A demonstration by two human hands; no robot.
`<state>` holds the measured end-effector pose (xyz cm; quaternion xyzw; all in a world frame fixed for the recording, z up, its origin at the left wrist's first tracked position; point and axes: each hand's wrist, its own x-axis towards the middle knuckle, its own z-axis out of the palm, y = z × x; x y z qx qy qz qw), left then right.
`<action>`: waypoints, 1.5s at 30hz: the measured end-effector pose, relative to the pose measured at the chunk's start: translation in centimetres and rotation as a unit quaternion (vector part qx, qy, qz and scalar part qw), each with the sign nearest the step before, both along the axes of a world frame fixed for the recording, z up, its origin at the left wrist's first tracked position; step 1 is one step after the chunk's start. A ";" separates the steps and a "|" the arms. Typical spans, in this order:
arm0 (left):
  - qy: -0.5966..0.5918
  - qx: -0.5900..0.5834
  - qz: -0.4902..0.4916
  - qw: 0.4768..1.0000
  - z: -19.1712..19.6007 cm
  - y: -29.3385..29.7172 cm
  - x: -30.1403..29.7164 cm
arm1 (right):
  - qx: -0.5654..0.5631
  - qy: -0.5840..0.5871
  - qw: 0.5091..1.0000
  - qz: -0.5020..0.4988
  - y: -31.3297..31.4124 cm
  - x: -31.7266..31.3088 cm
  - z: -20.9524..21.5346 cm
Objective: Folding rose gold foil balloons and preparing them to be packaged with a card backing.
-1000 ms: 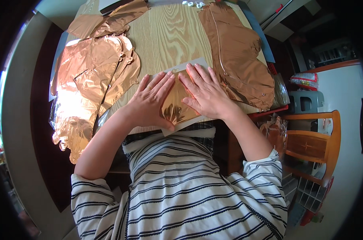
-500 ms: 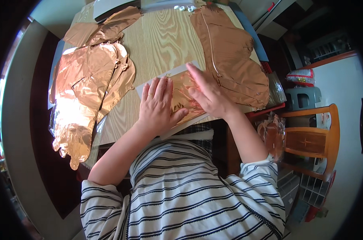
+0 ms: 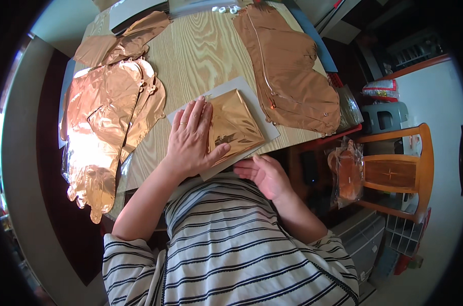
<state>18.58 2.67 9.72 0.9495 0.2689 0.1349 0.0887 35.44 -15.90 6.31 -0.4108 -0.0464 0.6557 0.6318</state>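
A folded sheet of shiny rose-gold foil (image 3: 239, 120), which looks like a flattened foil balloon, lies on a pale grey card (image 3: 270, 133) at the table's near edge. My left hand (image 3: 190, 135) presses flat on the left part of the foil, fingers stretched out and thumb spread toward the near side. Just off the card's near edge is my right hand (image 3: 266, 177), palm turned up and to the left, fingers loosely extended and the thumb apart from them. Nothing shows in its grasp. Whether its fingertips touch the card, I cannot tell.
Large flat rose-gold foil balloons (image 3: 111, 97) are piled on the left of the wood-grain table (image 3: 190, 48). Another foil piece (image 3: 287, 76) with a pale ribbon covers the right side. Small white rolls (image 3: 222, 9) sit at the far edge. A wooden chair (image 3: 394, 171) stands at right.
My right hand has come off the foil and moved down toward me, past the card's near edge. The left hand stays flat on the foil. The whole view has shifted slightly.
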 end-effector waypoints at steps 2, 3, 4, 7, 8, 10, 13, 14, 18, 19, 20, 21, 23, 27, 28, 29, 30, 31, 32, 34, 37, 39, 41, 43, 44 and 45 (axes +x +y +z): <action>0.008 0.002 0.000 1.000 -0.1 -0.2 -0.4 | -0.019 -0.006 1.000 0.002 0.5 -1.1 -0.3; 0.009 0.001 -0.002 1.000 -0.1 -0.3 -0.6 | -0.029 -0.010 1.000 0.004 0.6 -1.5 -0.2; 0.010 -0.001 -0.005 1.000 -0.1 -0.4 -0.8 | -0.032 -0.013 0.999 -0.003 0.5 -1.8 0.2; 0.006 -0.012 -0.009 1.000 -0.1 -1.2 -1.6 | -0.041 -0.021 0.999 0.010 -0.2 -2.4 1.3; 0.003 -0.016 -0.012 1.000 0.0 -1.5 -1.7 | -0.052 -0.002 0.999 0.010 -0.6 -2.6 1.5; 0.004 -0.036 -0.015 0.999 0.3 -2.2 -2.1 | -0.040 -0.030 0.997 0.054 -1.1 -3.6 2.6; 0.001 -0.048 -0.016 0.999 0.4 -3.1 -2.8 | -0.006 -0.092 0.990 0.110 -1.6 -4.2 2.8; 0.000 -0.044 -0.015 0.999 0.3 -3.3 -2.9 | 0.016 -0.119 0.988 0.099 -1.5 -4.5 2.4; 0.005 -0.031 -0.014 0.999 0.4 -3.5 -2.9 | 0.036 -0.098 0.994 0.022 -1.0 -4.4 1.4; 0.007 -0.032 -0.012 0.999 0.4 -3.6 -3.0 | 0.030 -0.070 0.997 0.001 -0.8 -4.4 1.4; 0.007 -0.033 -0.011 0.999 0.3 -3.5 -3.0 | 0.010 -0.071 0.997 -0.011 -0.5 -4.6 1.5; 0.007 -0.034 -0.011 0.999 0.3 -3.5 -3.0 | 0.000 -0.084 0.996 -0.033 -0.2 -5.1 1.7; 0.000 -0.041 -0.016 0.999 0.2 -3.4 -3.2 | -0.021 -0.109 0.991 -0.077 0.1 -6.1 1.9; -0.021 -0.054 -0.029 0.998 0.2 -3.4 -3.6 | -0.018 -0.154 0.982 -0.110 0.0 -7.2 1.5; -0.020 -0.053 -0.029 0.998 0.2 -3.4 -3.7 | -0.024 -0.152 0.981 -0.116 0.1 -7.3 1.8; -0.020 -0.053 -0.030 0.998 0.2 -3.5 -3.7 | -0.029 -0.150 0.981 -0.123 0.1 -7.5 2.0; -0.020 -0.052 -0.030 0.998 0.3 -3.5 -3.8 | -0.028 -0.153 0.978 -0.138 0.2 -7.7 2.0; -0.021 -0.048 -0.034 0.998 0.2 -3.5 -3.8 | -0.026 -0.156 0.975 -0.154 0.2 -8.0 2.0; -0.021 -0.044 -0.036 0.998 0.1 -3.6 -3.9 | -0.025 -0.159 0.972 -0.169 0.3 -8.2 1.9; -0.028 -0.041 -0.039 0.998 0.0 -3.6 -4.0 | -0.004 -0.249 0.956 -0.158 0.3 -8.1 1.6; -0.034 -0.071 -0.041 0.996 0.2 -3.5 -4.0 | 0.004 -0.278 0.946 -0.168 0.4 -8.1 1.1; -0.026 -0.122 -0.038 0.991 1.3 -3.2 -4.0 | 0.005 -0.277 0.946 -0.171 0.5 -7.9 1.2; -0.048 -0.182 -0.056 0.980 2.2 -2.2 -4.0 | 0.005 -0.287 0.944 -0.163 0.4 -7.1 1.9; -0.077 -0.236 -0.053 0.967 3.3 -0.7 -4.2 | 0.015 -0.257 0.948 -0.188 0.5 -6.3 2.2; -0.097 -0.260 -0.040 0.960 4.1 0.5 -4.4 | 0.007 -0.237 0.954 -0.183 0.6 -5.7 2.7; -0.118 -0.280 -0.029 0.952 4.7 1.9 -4.5 | 0.003 -0.217 0.959 -0.180 0.8 -4.9 3.2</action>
